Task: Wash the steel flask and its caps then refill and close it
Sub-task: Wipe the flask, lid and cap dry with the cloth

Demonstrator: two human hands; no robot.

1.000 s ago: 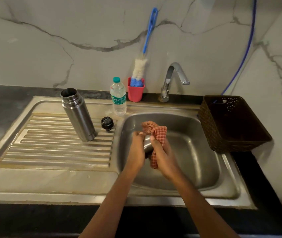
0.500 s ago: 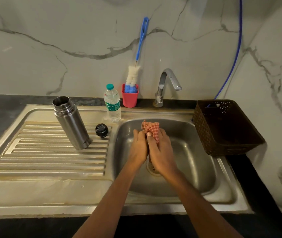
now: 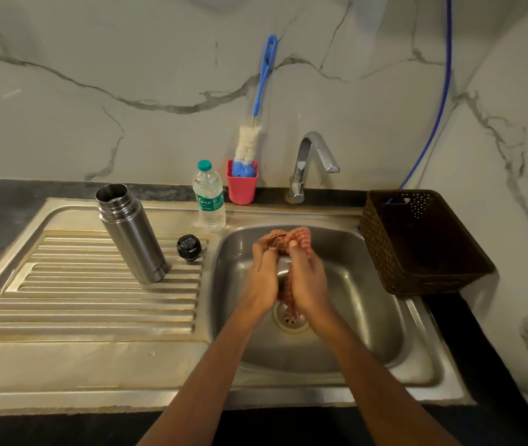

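Head view: the flask (image 3: 130, 233) stands uncapped on the left drainboard (image 3: 63, 304), with a black cap (image 3: 188, 248) just right of it. A bottle (image 3: 209, 197) and a cup (image 3: 242, 185) holding a brush (image 3: 249, 144) stand at the far rim. Over the sink (image 3: 368, 317), 2 hands meet. The left hand (image 3: 261, 280) curls round what seems a steel cap (image 3: 283, 267), mostly hidden. The right hand (image 3: 310, 281) grips a cloth (image 3: 291, 239) against it. A basket (image 3: 417, 246) sits far right.

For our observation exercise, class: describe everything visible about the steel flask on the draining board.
The steel flask is a tall brushed-metal cylinder with a ringed neck and open mouth, uncapped. It stands on its base on the ridged draining board, left of the basin, top tilted leftward in view. Faint lettering marks its lower end. A black cap sits beside it, apart.
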